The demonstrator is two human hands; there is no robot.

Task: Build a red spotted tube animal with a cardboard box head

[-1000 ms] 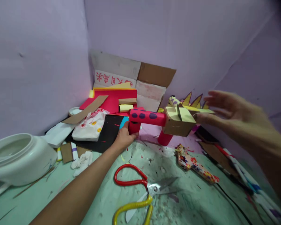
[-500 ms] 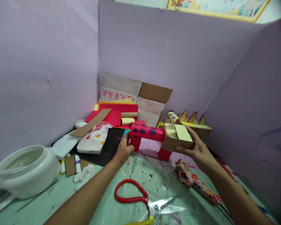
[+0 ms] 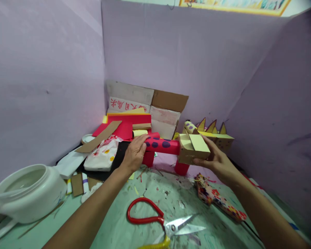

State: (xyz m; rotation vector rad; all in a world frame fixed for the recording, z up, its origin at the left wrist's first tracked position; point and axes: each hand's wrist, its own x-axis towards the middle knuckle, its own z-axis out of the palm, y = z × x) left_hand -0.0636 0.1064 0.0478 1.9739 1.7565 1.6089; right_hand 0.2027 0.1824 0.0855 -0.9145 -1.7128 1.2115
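A red paper tube with purple spots [image 3: 163, 145] lies level across red tube legs [image 3: 181, 168], its right end against a pale yellow cardboard box [image 3: 193, 148]. My right hand [image 3: 217, 157] grips the box from the right, thumb low on its near face and fingers behind. At the tube's left end my left hand [image 3: 135, 152] rests with fingers bent over it; its fingertips touch the tube. Part of the left end is hidden by this hand. Nearer to me, open scissors [image 3: 171, 226] with red and yellow handles lie on the green tabletop [image 3: 119, 221].
At left stand a white ceramic pot [image 3: 28, 193] and a white packet [image 3: 103, 154] beside red card [image 3: 124, 126]. A flowered glue gun [image 3: 220, 202] lies at right. Behind are a spiked yellow cardboard model [image 3: 216, 133] and a folded carton [image 3: 168, 103].
My left hand has moved up from the left leg to the tube's left end. My right hand still holds the box. The view has shifted slightly.
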